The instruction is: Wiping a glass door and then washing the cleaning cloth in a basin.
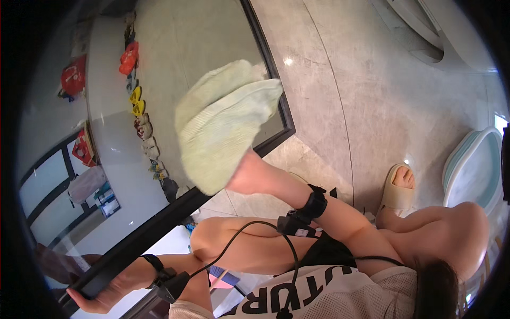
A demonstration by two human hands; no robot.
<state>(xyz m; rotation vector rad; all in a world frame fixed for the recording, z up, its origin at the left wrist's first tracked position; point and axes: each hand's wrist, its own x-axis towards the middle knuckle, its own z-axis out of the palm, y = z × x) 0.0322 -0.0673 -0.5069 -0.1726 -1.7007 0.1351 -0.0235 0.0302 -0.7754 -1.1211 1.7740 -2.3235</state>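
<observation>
A mirror-like glass pane (167, 44) in a black frame (147, 235) stands slanted before me. My left hand (103, 291) grips the frame's edge at the lower left, its thumb over the face of the frame. A pale green cloth (223, 135) covers my right hand (245, 175) and lies against the glass near the frame's corner; a paler double of the cloth shows behind it in the pane. The cloth hides my right fingers. Each wrist wears a black strapped device, with a cable visible between them.
Within the pane appear a row of shoes (149, 147), a red bag (128, 58) and yellow slippers (137, 101). A pale blue and white basin (450, 175) stands at the right, near my slippered foot (402, 183). A rounded white object (458, 36) occupies the upper right.
</observation>
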